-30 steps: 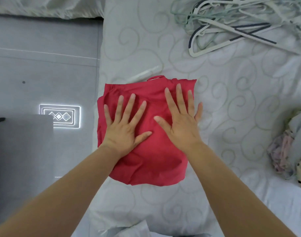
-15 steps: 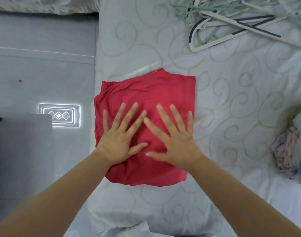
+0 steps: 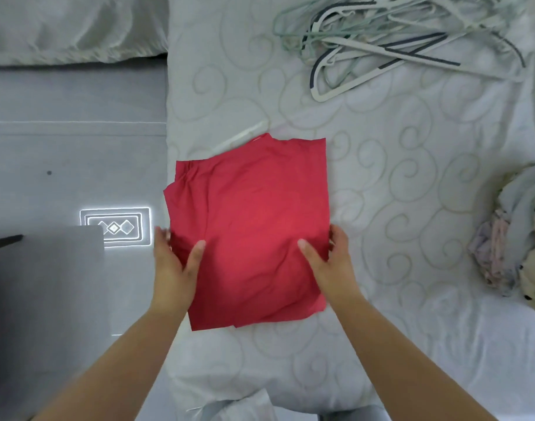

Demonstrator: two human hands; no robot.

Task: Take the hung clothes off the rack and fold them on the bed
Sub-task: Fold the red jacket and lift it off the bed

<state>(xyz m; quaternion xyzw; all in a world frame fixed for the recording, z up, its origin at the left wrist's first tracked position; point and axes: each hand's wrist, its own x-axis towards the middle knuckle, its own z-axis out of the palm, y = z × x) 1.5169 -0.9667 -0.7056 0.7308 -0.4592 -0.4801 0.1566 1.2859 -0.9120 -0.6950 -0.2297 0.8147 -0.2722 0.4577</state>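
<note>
The bed (image 3: 412,208) fills most of my view; the red cloth (image 3: 251,232) lies on it, folded to a rough square, its left side hanging just past the mattress edge. My left hand (image 3: 175,262) grips the cloth's near left side, thumb on top and fingers tucked beneath; my right hand (image 3: 333,262) holds the near right side the same way, thumb on top, fingers curled round the edge; neither is spread wide.

I judge the fold done and a lift next. Held only by two sides, the layers could slide apart and the middle sag; the far left corner is bunched and would open first. With that side over the drop, a loose grip could let the cloth slip off the bed.

Left of the cloth is the floor (image 3: 72,147); a grey block (image 3: 44,284) stands near that side, and I cannot tell what it is. The hangers (image 3: 381,47) lie in a tangle beyond the cloth to the right, well apart from it; they take up the far end of the bed. A pile (image 3: 509,244) of clothes sits well off to the right; only quilted cover shows between it and the cloth. A white stick (image 3: 245,136) touches the cloth's far edge and might snag or drag along. A lit panel (image 3: 116,226) glows just left of the cloth.
</note>
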